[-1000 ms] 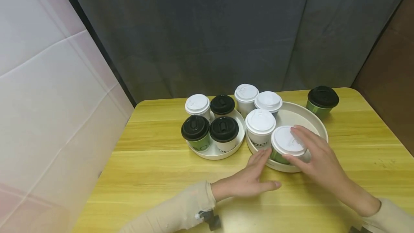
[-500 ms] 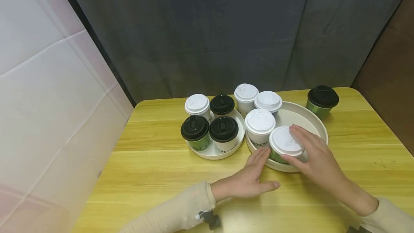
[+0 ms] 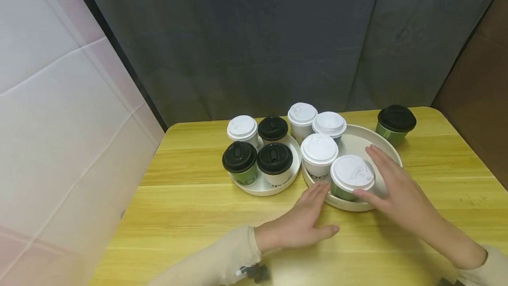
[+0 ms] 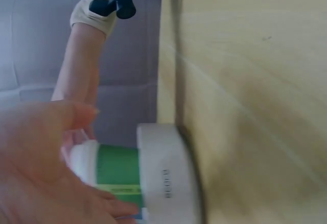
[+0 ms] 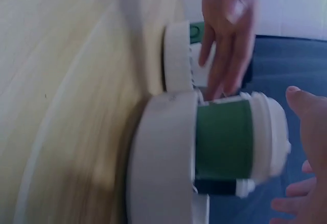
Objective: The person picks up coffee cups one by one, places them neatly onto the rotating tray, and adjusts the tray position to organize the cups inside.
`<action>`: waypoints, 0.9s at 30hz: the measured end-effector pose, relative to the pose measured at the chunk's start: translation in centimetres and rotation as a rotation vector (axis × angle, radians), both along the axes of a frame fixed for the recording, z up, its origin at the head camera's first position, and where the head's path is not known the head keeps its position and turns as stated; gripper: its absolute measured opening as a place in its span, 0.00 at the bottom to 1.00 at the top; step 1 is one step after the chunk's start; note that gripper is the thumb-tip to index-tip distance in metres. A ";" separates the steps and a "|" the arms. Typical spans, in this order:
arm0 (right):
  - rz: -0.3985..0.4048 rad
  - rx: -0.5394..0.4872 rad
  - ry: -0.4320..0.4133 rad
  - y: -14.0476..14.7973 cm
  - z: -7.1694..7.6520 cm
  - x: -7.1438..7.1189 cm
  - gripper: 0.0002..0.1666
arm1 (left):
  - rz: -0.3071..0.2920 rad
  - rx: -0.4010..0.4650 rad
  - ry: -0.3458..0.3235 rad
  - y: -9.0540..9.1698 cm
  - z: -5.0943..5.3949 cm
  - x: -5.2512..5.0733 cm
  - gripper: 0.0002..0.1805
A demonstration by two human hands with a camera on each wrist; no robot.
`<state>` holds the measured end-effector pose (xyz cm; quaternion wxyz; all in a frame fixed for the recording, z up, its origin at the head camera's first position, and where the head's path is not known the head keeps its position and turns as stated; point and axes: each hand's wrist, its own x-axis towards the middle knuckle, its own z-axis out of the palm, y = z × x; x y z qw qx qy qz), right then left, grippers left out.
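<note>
A green paper coffee cup with a white lid point(image 3: 352, 173) stands upright at the front of the larger round tray point(image 3: 390, 153). My right hand point(image 3: 409, 195) is spread around its right side; the right wrist view shows a gap between this hand point(image 5: 309, 157) and the lid. My left hand point(image 3: 295, 222) has straight fingers, their tips near the tray's front left rim and the cup. In the left wrist view the left fingers partly cover the green cup point(image 4: 118, 165). A white cup with a white lid point(image 3: 319, 156) stands left of the green one.
Two more white-lidded cups, one in front point(image 3: 329, 123) and one behind point(image 3: 302, 116), stand farther back. A smaller round tray point(image 3: 259, 192) to the left bears several cups with black or white lids. A black-lidded green cup point(image 3: 394, 122) stands on the wooden table at back right.
The green cup has shifted slightly left, closer to the white cup. My right hand has since drawn off it to the right, fingers wider. The left hand has barely moved.
</note>
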<state>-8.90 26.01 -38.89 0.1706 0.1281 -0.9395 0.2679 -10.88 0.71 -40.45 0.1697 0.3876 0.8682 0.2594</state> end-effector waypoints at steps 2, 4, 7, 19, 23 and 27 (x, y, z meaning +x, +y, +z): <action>-0.008 -0.018 -0.020 0.8 0.3 0.4 0.58 | -0.018 -0.054 0.069 -0.2 0.4 0.3 0.49; -0.009 -0.022 -0.013 1.6 0.3 0.7 0.58 | -0.040 -0.103 0.138 -0.4 0.9 0.6 0.47; -0.003 -0.012 0.017 2.9 -0.1 1.2 0.56 | -0.084 -0.137 0.242 -0.3 1.4 1.1 0.42; 0.113 0.180 0.232 6.9 -3.6 1.4 0.48 | -0.321 -0.183 0.415 3.1 0.9 1.9 0.44; 0.155 0.239 0.246 7.7 -4.7 1.3 0.46 | -0.351 -0.245 0.482 4.7 0.1 2.3 0.46; 0.179 0.287 0.230 8.4 -5.7 1.4 0.46 | -0.340 -0.294 0.530 6.0 -0.5 2.6 0.48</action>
